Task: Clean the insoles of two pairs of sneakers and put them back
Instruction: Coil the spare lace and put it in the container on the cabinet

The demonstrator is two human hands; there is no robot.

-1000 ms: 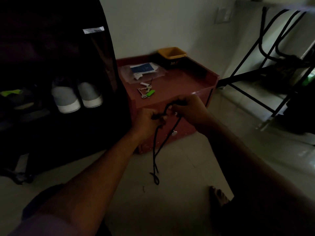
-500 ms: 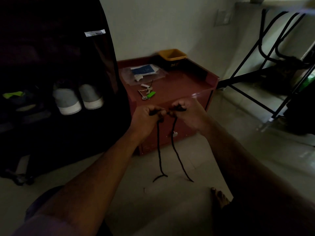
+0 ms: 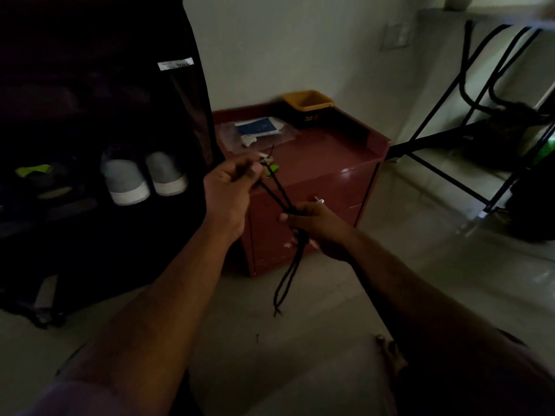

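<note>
Sneakers [image 3: 144, 180] — a grey pair with white toe rims — sit side by side on a shelf of the dark shoe rack [image 3: 90, 145] to your left, toes toward you. Your left hand [image 3: 229, 187] is raised and curled, pinching a black shoelace [image 3: 277, 195]. Two strands run down to your right hand [image 3: 318, 228], which grips them lower; the loose ends dangle above the floor [image 3: 300, 370]. Behind both hands stands a red cabinet [image 3: 330, 163] — on it a yellow tub [image 3: 307, 100].
</note>
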